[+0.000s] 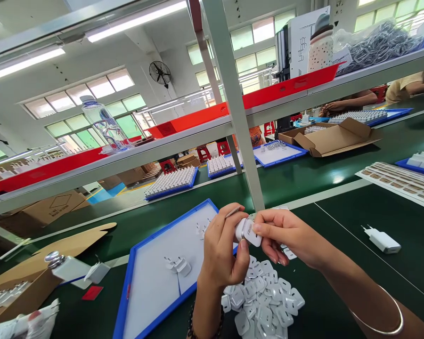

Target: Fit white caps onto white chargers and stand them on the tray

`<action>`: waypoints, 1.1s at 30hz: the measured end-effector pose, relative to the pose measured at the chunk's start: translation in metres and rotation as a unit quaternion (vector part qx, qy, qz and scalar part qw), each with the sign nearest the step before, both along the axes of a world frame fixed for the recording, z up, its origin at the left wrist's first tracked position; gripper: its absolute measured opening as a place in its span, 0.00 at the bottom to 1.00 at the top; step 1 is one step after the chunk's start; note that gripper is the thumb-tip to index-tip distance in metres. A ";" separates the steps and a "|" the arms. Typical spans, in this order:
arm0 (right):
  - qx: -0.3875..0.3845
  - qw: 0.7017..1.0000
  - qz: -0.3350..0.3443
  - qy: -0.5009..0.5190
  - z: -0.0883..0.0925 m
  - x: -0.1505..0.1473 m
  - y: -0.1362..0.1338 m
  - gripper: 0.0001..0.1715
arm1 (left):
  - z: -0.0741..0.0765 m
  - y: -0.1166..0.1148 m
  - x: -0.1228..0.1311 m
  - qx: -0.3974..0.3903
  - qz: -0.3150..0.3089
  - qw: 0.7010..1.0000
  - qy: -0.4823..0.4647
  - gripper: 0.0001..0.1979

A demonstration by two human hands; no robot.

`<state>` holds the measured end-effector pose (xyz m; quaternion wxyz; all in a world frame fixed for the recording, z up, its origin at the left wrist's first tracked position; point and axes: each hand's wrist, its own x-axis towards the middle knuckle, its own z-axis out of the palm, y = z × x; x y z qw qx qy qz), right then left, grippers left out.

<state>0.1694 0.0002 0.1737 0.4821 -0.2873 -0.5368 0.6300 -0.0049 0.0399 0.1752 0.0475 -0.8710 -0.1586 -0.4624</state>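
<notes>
My left hand (pixel 223 249) and my right hand (pixel 288 235) meet over the green table, both pinched on one white charger plug (pixel 248 231). A thin metal tool (pixel 232 212), held by the left fingers, sticks up above the thumb. Below the hands lies a pile of several white charger plugs (pixel 263 299). Just left of my hands, a blue-rimmed white tray (pixel 151 287) holds a few loose plugs (pixel 178 265).
A single white charger (pixel 383 239) lies on the table at right. A cardboard box (pixel 28 282) and a small bottle (pixel 65 267) are at left. A white shelf post (pixel 238 122) stands behind my hands. Trays of plugs (pixel 171 182) and other workers' arms (pixel 349 101) sit beyond.
</notes>
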 end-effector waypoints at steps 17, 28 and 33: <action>-0.005 0.999 -0.036 -0.023 0.002 0.000 -0.004 0.24 | 0.001 -0.003 0.001 -0.003 -0.001 1.000 0.001 0.14; 0.005 1.000 -0.029 -0.007 0.000 0.000 -0.003 0.21 | -0.003 -0.003 0.004 -0.029 -0.021 0.999 -0.008 0.15; 0.021 0.999 -0.048 -0.006 0.002 -0.002 -0.005 0.22 | -0.004 -0.002 0.005 -0.043 -0.030 0.999 -0.015 0.15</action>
